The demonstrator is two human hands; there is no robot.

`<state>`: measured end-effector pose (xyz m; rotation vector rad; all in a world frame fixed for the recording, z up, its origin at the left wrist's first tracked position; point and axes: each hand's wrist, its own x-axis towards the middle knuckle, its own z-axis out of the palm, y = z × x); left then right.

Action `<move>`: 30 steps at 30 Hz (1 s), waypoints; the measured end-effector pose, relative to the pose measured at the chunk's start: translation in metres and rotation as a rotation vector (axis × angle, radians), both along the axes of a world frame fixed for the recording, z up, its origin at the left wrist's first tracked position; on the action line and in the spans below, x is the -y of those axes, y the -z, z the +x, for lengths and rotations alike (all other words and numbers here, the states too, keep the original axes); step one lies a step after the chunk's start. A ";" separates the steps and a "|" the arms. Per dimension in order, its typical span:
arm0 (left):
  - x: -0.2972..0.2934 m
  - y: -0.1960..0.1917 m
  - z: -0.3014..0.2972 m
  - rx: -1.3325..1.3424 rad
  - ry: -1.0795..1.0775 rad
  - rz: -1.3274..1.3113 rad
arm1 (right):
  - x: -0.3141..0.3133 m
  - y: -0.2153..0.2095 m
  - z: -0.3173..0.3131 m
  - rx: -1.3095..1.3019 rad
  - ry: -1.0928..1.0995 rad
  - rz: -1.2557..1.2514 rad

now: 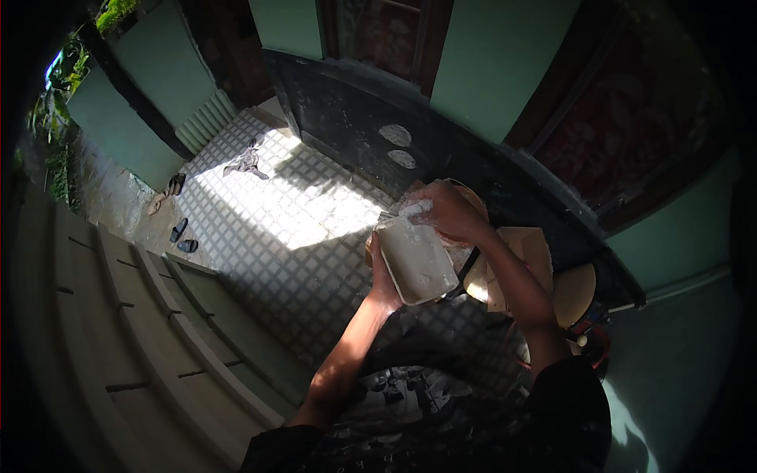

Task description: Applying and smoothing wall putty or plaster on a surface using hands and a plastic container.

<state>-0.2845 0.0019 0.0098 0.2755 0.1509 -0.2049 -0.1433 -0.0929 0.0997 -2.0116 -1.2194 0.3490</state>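
While the left hand grips the pale tub along its left side, the right hand bends over the tub's far end, white stuff at its fingers; whether they pinch anything, I cannot tell. Cardboard sits right of the tub; dark sandals lie well left of it.
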 end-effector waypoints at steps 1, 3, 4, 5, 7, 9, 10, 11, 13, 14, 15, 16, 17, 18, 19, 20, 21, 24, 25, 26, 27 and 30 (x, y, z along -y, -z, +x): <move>-0.001 -0.003 -0.004 -0.042 -0.014 0.018 | -0.007 0.001 -0.002 0.003 -0.001 0.006; -0.003 -0.007 -0.009 -0.078 -0.030 0.038 | -0.017 0.000 -0.007 -0.069 -0.086 -0.109; -0.004 -0.008 -0.011 -0.070 -0.038 0.047 | -0.020 0.002 -0.011 -0.065 -0.089 -0.106; -0.004 -0.009 -0.014 -0.064 -0.048 0.054 | -0.021 0.004 -0.015 0.099 -0.070 -0.100; -0.007 -0.010 -0.019 -0.062 -0.062 0.048 | -0.023 0.003 -0.019 0.266 -0.054 -0.094; -0.011 -0.008 -0.022 -0.060 -0.081 0.043 | -0.025 -0.002 -0.018 0.225 -0.064 -0.202; -0.012 -0.007 -0.023 -0.031 -0.094 0.032 | -0.024 -0.005 -0.019 0.227 -0.070 -0.201; -0.013 -0.007 -0.024 -0.002 -0.106 0.020 | -0.021 -0.011 -0.023 0.243 -0.098 -0.248; -0.016 -0.008 -0.025 -0.008 -0.108 -0.001 | -0.017 -0.024 -0.031 0.260 -0.131 -0.295; -0.016 -0.009 -0.025 -0.013 -0.103 -0.021 | -0.014 -0.032 -0.035 0.231 -0.193 -0.350; -0.016 -0.011 -0.025 -0.012 -0.106 -0.021 | -0.012 -0.036 -0.037 0.201 -0.255 -0.405; -0.015 -0.012 -0.026 -0.006 -0.116 -0.022 | -0.010 -0.036 -0.040 0.202 -0.257 -0.405; -0.016 -0.013 -0.026 0.001 -0.125 -0.020 | -0.008 -0.036 -0.044 0.228 -0.308 -0.432; -0.017 -0.012 -0.027 0.001 -0.127 -0.018 | -0.007 -0.035 -0.045 0.254 -0.359 -0.459; -0.018 -0.009 -0.026 0.012 -0.122 -0.040 | -0.006 -0.033 -0.045 0.255 -0.359 -0.457; -0.018 -0.010 -0.026 0.022 -0.117 -0.063 | -0.005 -0.029 -0.043 0.251 -0.391 -0.488; -0.018 -0.010 -0.026 0.021 -0.116 -0.060 | -0.004 -0.028 -0.042 0.247 -0.423 -0.519; -0.019 -0.013 -0.029 0.007 -0.129 -0.032 | -0.007 -0.034 -0.040 0.261 -0.594 -0.558; -0.019 -0.015 -0.030 0.020 -0.122 -0.044 | -0.010 -0.033 -0.040 0.257 -0.596 -0.553; -0.019 -0.016 -0.031 0.039 -0.111 -0.058 | -0.014 -0.034 -0.041 0.205 -0.613 -0.590; -0.019 -0.017 -0.032 0.039 -0.108 -0.057 | -0.018 -0.035 -0.044 0.151 -0.630 -0.628; -0.016 -0.018 -0.032 0.019 -0.104 -0.045 | -0.027 -0.038 -0.054 0.024 -0.687 -0.548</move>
